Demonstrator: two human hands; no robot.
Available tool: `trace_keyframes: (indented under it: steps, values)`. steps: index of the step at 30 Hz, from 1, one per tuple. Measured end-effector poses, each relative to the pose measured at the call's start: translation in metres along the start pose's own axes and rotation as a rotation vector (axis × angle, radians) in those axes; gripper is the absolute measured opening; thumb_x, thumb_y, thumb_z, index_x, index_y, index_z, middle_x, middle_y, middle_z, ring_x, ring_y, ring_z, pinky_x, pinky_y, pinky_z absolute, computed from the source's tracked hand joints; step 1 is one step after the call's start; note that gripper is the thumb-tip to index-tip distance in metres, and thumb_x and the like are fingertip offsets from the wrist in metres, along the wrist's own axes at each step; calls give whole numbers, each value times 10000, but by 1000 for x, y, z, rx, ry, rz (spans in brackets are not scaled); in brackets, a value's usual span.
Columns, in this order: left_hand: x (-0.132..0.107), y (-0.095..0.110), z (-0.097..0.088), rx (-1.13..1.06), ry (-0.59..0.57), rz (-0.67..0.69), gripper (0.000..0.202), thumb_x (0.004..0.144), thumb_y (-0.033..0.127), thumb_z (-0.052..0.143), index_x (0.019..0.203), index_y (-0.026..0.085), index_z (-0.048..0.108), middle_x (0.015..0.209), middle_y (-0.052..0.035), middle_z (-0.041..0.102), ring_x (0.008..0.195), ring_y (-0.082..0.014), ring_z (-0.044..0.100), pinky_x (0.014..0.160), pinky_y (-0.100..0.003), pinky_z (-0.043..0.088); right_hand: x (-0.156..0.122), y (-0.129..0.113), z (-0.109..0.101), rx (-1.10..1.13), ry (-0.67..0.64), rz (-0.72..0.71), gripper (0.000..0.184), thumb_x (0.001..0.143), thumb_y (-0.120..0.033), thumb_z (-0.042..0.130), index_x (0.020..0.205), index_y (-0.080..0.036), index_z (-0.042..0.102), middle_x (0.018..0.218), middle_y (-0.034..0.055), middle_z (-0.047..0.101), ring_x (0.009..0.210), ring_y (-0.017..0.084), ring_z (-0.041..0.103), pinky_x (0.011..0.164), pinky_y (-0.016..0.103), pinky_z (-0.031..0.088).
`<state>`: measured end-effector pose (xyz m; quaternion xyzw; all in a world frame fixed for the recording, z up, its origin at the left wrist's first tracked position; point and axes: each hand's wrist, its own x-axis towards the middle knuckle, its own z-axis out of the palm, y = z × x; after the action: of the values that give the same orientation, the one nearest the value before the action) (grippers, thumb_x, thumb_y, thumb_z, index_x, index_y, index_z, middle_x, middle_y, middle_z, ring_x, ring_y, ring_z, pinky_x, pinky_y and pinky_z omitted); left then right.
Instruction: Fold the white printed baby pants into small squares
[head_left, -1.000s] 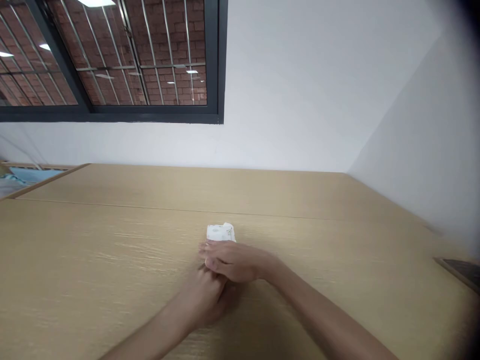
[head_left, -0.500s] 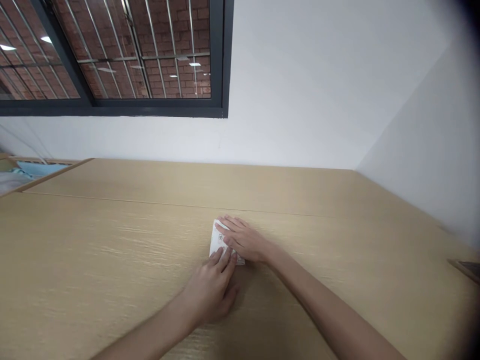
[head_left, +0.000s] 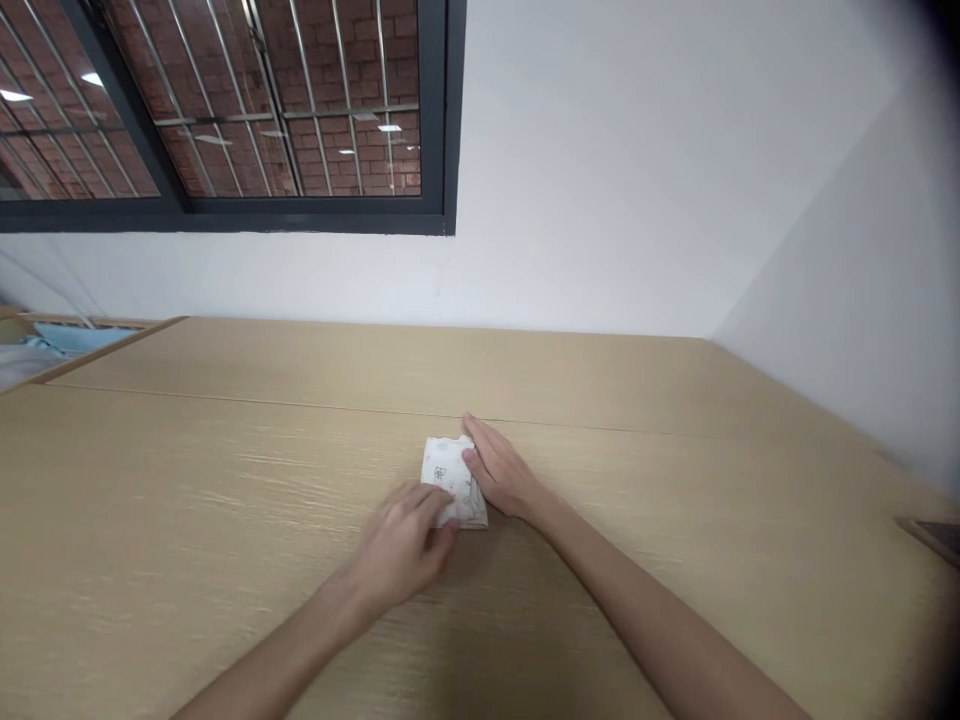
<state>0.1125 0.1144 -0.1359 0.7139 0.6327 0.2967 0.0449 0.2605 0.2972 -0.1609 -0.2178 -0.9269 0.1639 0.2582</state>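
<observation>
A small folded white cloth (head_left: 448, 462) with a sparse dark print lies on the wooden surface in front of me, its layered folds showing along the right and near edges. My left hand (head_left: 405, 540) is at its near-left corner, fingers bent over the top and thumb at the near edge, closed on that corner. Along the right side rests my right hand (head_left: 504, 472), open, its fingers stretched out and pointing away from me. The right thumb touches the top of the cloth near its right edge.
The light wooden surface (head_left: 225, 470) has a seam (head_left: 300, 404) running across it beyond the cloth. A white wall (head_left: 585, 200) and a dark-framed barred window (head_left: 300, 215) stand behind. Pale blue fabric (head_left: 82, 338) shows at far left, a dark recessed slot (head_left: 937, 535) at far right.
My right hand has slid off the top of the cloth to its right side. My left hand has shifted left and its fingers have bent, uncovering more of the cloth.
</observation>
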Motion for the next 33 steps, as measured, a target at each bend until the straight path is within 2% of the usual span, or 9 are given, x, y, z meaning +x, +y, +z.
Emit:
trace_keyframes:
  steps: [2, 4, 7, 11, 17, 21, 26, 30, 33]
  values:
    - [4, -4, -4, 41, 56, -77, 182, 994, 301, 463, 996, 202, 616, 983, -72, 684, 945, -255, 627, 845, -418, 501, 0, -2, -1, -18, 38, -18, 572, 1068, -440, 247, 1543, -131, 325, 1554, 187, 424, 1441, 296, 387, 1173, 545, 336]
    - [6, -8, -6, 89, 71, -153, 197, 999, 331, 454, 929, 200, 583, 911, -68, 660, 895, -258, 609, 805, -405, 474, -1, -5, -3, -34, 73, -41, 527, 1065, -414, 264, 1497, -143, 395, 1492, 185, 490, 1392, 297, 433, 1149, 540, 356]
    - [9, -13, -4, 161, 29, -236, 236, 1011, 371, 433, 876, 209, 540, 863, -65, 645, 864, -263, 609, 771, -388, 444, -1, -9, -4, -57, 127, -65, 459, 1057, -384, 296, 1409, -160, 486, 1380, 181, 564, 1301, 306, 492, 1087, 527, 399]
    - [9, -18, 2, 235, -28, -297, 315, 1024, 442, 390, 861, 206, 519, 855, -90, 650, 871, -302, 629, 792, -424, 431, -1, -12, -5, -108, 170, -65, 380, 1039, -337, 355, 1312, -150, 543, 1223, 171, 612, 1157, 307, 544, 992, 487, 437]
    - [11, -23, 5, 210, -49, -279, 365, 1031, 476, 352, 841, 210, 515, 864, -92, 657, 865, -295, 631, 787, -414, 428, -2, -13, -6, -134, 142, -85, 279, 1008, -325, 435, 1161, -167, 607, 1059, 140, 630, 1023, 293, 568, 910, 455, 444]
    - [13, -23, 7, 163, -62, -255, 301, 1018, 419, 401, 840, 209, 523, 869, -76, 660, 850, -255, 628, 766, -371, 435, -2, -13, -6, -120, 154, -93, 213, 985, -307, 482, 1094, -178, 610, 1053, 132, 629, 1011, 288, 571, 902, 445, 447]
    - [16, -22, 7, 107, -64, -247, 246, 1004, 350, 422, 849, 199, 541, 840, -67, 656, 792, -226, 618, 701, -337, 409, -3, -14, -3, -119, 146, -113, 178, 1011, -296, 453, 1063, -188, 584, 1057, 123, 643, 1020, 277, 582, 899, 422, 451]
    - [19, -21, 1, 78, -84, -233, 214, 986, 336, 436, 848, 201, 527, 795, -59, 643, 721, -214, 595, 642, -322, 363, -7, -20, 3, -154, 137, -64, 176, 1035, -288, 432, 1078, -183, 567, 1075, 126, 665, 1031, 278, 600, 902, 420, 446]
    - [18, -18, -12, 52, -125, -166, 207, 977, 340, 415, 848, 213, 515, 808, -43, 631, 707, -197, 572, 633, -309, 352, -15, -33, 7, -186, 142, 16, 166, 1034, -259, 421, 1093, -189, 560, 1084, 131, 675, 1044, 290, 603, 910, 434, 432]
